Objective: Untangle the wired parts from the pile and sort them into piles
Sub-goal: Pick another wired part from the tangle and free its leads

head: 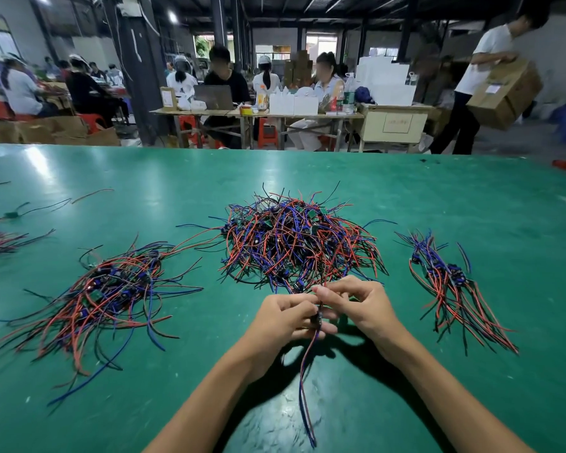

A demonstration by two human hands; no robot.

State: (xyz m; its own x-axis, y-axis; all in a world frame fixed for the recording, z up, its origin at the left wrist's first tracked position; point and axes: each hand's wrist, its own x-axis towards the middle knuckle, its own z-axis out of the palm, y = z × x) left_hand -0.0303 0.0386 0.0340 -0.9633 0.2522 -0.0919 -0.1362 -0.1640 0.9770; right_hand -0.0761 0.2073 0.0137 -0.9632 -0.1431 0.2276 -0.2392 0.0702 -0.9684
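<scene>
Both hands point(321, 308) pinching one wired part point(317, 317) over green table point(471, 191), busy workshop beyond.

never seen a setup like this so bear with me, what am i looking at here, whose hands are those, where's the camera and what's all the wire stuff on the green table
There is no machine here. The single picture comes from a camera worn on a person's head, looking forward and down, so the two bare arms reaching in from the bottom are that person's own.

On the green table lies a big tangled pile of red, blue and black wired parts in the middle. To its left sits a looser sorted pile, and to its right a smaller, neater bundle.

The left hand and right hand meet just in front of the big pile. Together they pinch one wired part, whose wires hang down toward the camera. Other workers sit at tables in the background.
</scene>
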